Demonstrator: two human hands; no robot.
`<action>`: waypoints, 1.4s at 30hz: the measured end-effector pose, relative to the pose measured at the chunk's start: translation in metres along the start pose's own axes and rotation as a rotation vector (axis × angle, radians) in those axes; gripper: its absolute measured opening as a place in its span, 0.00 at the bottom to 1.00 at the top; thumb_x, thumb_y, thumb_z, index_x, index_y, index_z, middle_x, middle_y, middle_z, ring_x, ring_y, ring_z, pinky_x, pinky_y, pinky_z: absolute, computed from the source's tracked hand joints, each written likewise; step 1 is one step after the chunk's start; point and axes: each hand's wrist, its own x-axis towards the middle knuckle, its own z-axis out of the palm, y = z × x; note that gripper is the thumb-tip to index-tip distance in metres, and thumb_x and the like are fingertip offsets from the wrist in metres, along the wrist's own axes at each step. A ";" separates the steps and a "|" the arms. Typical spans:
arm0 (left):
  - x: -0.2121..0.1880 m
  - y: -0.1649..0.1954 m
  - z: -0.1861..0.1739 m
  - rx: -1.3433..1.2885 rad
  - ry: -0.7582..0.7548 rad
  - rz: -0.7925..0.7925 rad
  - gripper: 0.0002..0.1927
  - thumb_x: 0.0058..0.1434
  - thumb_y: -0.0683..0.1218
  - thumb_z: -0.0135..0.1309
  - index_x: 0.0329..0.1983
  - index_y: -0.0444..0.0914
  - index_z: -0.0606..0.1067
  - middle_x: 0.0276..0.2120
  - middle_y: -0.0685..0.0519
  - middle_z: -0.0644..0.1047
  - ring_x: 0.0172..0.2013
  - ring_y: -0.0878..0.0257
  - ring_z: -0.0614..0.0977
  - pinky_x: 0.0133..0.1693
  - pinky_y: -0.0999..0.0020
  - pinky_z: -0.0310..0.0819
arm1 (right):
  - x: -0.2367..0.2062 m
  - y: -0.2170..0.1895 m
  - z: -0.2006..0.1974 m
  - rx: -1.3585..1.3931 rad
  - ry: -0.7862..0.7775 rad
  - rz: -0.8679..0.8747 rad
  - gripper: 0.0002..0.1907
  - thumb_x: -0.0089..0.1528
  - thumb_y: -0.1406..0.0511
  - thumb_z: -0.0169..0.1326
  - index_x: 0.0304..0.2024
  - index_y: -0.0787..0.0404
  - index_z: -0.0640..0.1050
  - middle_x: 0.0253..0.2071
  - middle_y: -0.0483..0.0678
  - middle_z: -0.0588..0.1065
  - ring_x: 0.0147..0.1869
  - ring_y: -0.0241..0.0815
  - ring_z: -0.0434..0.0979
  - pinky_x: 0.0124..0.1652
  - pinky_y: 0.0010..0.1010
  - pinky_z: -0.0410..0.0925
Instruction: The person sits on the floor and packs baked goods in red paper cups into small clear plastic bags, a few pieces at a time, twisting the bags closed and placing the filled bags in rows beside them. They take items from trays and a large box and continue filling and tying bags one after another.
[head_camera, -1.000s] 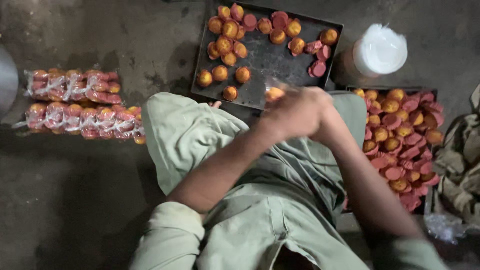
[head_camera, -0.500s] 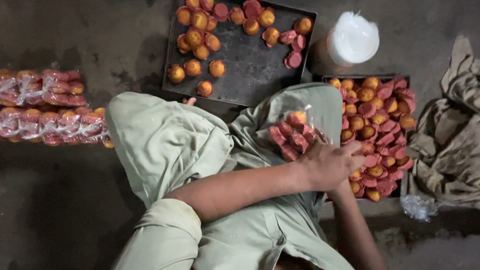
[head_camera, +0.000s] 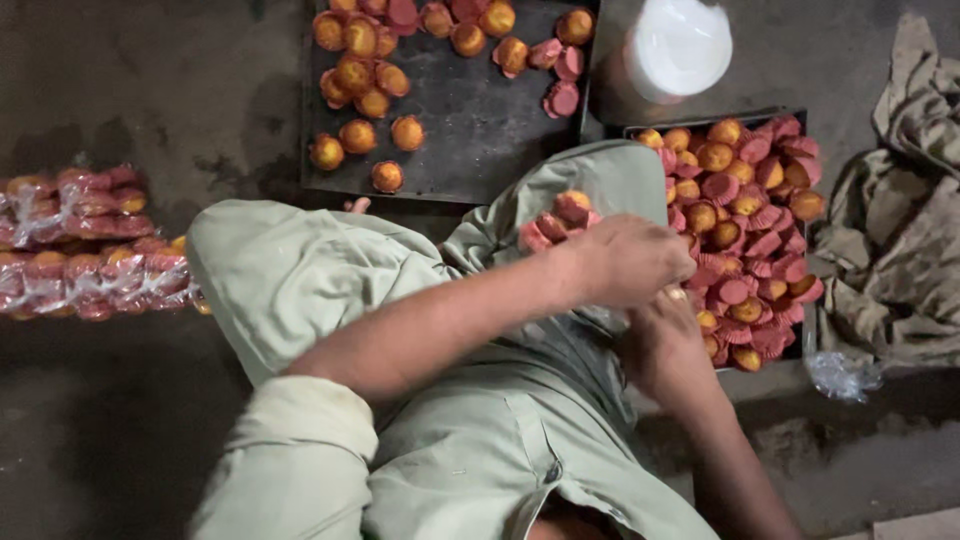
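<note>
Far left on the floor (head_camera: 130, 420) lie the packed sleeves of cupcakes (head_camera: 90, 245), clear wrap over rows of orange cakes in red cups. Next comes the person's raised knee in pale green cloth, and beyond it the dark tray (head_camera: 480, 120), mostly bare, with loose cupcakes scattered toward its far edge.

In the middle, over the lap, a clear plastic bag (head_camera: 560, 225) holds a few cupcakes. The left hand (head_camera: 630, 262) reaches across and is closed around the bag's mouth, pinching the plastic. The right hand (head_camera: 665, 335) sits just below it, partly hidden by the left; I cannot tell whether it is gripping anything. Just to the right is the full tray (head_camera: 790, 130), heaped with cupcakes and empty red cups, with a white tub (head_camera: 678, 45) behind it and a crumpled cloth (head_camera: 895, 230) at the far right.

It looks to me like the filling step: cakes going from the heaped tray into the bag. The next move would call for holding the mouth open with one hand while the other picks from the tray beside it.

Compared with half a second ago, both hands have shifted up and toward the heaped tray, and the bag sits more tucked under the left wrist.
</note>
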 end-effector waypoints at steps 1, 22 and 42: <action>0.004 0.003 -0.008 0.067 -0.115 0.025 0.06 0.56 0.45 0.54 0.33 0.42 0.81 0.35 0.50 0.81 0.40 0.49 0.84 0.41 0.53 0.77 | -0.001 -0.008 -0.007 -0.069 -0.005 -0.038 0.26 0.47 0.71 0.55 0.50 0.62 0.77 0.53 0.56 0.74 0.60 0.60 0.71 0.57 0.53 0.65; -0.185 -0.012 0.024 0.197 0.352 -0.791 0.17 0.62 0.42 0.50 0.55 0.36 0.71 0.40 0.41 0.78 0.39 0.40 0.79 0.40 0.45 0.74 | 0.106 -0.020 0.059 0.791 -0.334 -0.056 0.21 0.54 0.75 0.51 0.50 0.61 0.65 0.38 0.52 0.74 0.40 0.49 0.76 0.37 0.38 0.68; -0.136 -0.001 -0.010 -0.202 0.303 -0.807 0.13 0.63 0.43 0.47 0.45 0.38 0.79 0.40 0.43 0.80 0.43 0.44 0.82 0.43 0.49 0.77 | 0.077 -0.070 0.046 0.266 0.240 -0.177 0.31 0.62 0.77 0.49 0.68 0.61 0.67 0.56 0.58 0.75 0.58 0.55 0.75 0.55 0.41 0.70</action>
